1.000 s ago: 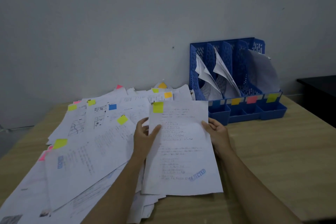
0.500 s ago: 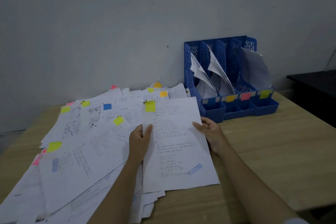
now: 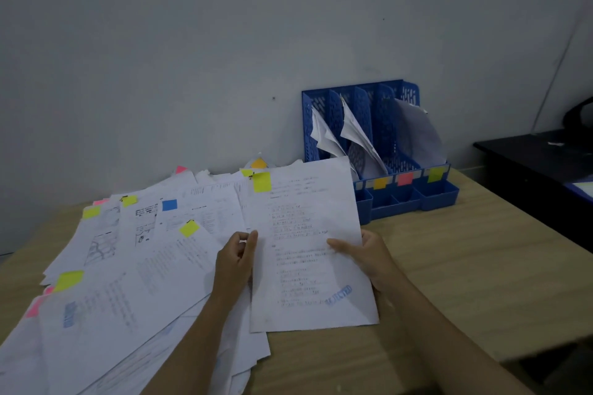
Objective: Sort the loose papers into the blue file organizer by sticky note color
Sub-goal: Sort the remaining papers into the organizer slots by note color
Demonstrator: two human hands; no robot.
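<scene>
A white printed sheet (image 3: 308, 234) with a yellow sticky note (image 3: 262, 181) at its top left and a blue stamp near the bottom is lifted off the pile, tilted up. My left hand (image 3: 236, 258) pinches its left edge. Its right edge is gripped by my right hand (image 3: 365, 253), thumb on top. The blue file organizer (image 3: 369, 202) stands against the wall behind, with orange (image 3: 381, 183), pink (image 3: 405, 178) and yellow (image 3: 435, 174) labels on its front and papers in several slots.
A spread of loose papers (image 3: 128, 266) with yellow, pink, blue and orange notes covers the left of the wooden table (image 3: 465, 266). A dark desk (image 3: 539, 163) stands at the right. The grey wall is close behind.
The yellow-noted sheet has been raised from the pile and tilted up, its top edge now covering the organizer's lower left corner. Both hands shifted their hold on its edges.
</scene>
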